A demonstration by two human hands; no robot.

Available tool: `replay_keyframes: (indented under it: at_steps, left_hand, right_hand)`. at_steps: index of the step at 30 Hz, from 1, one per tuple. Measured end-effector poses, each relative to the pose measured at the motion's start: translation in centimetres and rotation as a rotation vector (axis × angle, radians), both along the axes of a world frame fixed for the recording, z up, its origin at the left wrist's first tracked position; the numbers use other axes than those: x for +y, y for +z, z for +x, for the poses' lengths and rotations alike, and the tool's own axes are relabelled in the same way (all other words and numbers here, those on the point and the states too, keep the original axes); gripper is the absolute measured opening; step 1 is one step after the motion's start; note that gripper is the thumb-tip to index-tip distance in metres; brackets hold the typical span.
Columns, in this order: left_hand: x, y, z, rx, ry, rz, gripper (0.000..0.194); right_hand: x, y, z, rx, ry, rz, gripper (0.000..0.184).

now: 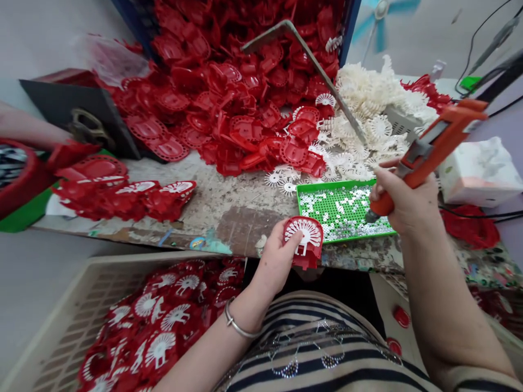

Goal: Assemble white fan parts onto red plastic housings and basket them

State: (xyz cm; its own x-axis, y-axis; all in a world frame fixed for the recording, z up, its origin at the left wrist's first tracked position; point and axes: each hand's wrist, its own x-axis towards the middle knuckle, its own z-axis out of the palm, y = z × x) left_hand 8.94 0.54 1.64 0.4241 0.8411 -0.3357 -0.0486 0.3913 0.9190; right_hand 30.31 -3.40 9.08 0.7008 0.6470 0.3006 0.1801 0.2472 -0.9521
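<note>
Taking the middle of the view as the clock's centre, nearest at eight o'clock there is a pale crate (73, 305), full of red-and-white pieces (174, 318); it stands below the edge of the bench (241, 218), probably so that it is easy to reach.

The two hands are apart. At six o'clock the left hand (274, 262) grips a red piece (311, 257) by its side, with the thumb pressing on the white part (311, 233) on its face, perhaps to keep this part flat and in place.

At three o'clock a green tray (355, 238) lies at the bench edge, spread with small shiny bits (347, 206), I think for short reach. Further at three o'clock, the right hand (412, 201) is closed around an orange tool (443, 130). Its tip leans down over the tray; whether it touches the bits, I cannot tell.

At nine o'clock, a row of red pieces (122, 190) leans one upon another, which seems to save room. Behind, a red heap (229, 109) is at twelve o'clock and a white heap (363, 98) at two, likely kept separate by kind. Farthest, at one o'clock, is a fan (382, 8).
</note>
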Motion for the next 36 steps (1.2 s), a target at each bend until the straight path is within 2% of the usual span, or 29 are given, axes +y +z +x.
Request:
replay_keyframes:
  at_steps: [4,14,21,28,36]
  left_hand:
    - [0.0,0.2,0.0,0.012,0.006,0.007,0.044]
    - [0.0,0.4,0.0,0.022,0.000,-0.036,0.047]
    - [0.0,0.6,0.0,0.039,0.009,-0.050,0.047]
    - [0.0,0.7,0.1,0.034,0.028,-0.059,0.047]
    - [0.0,0.8,0.0,0.045,0.010,-0.049,0.045]
  right_hand:
    - [0.8,-1.3,0.1,-0.023,-0.001,-0.034,0.023]
    - [1.7,-2.7,0.5,-0.036,-0.003,-0.062,0.024]
    - [1.8,-2.7,0.3,-0.010,-0.034,-0.044,0.022]
    - [1.7,-2.8,0.3,-0.028,0.010,0.003,0.022]
    - [1.9,-2.7,0.2,-0.027,-0.022,-0.012,0.020]
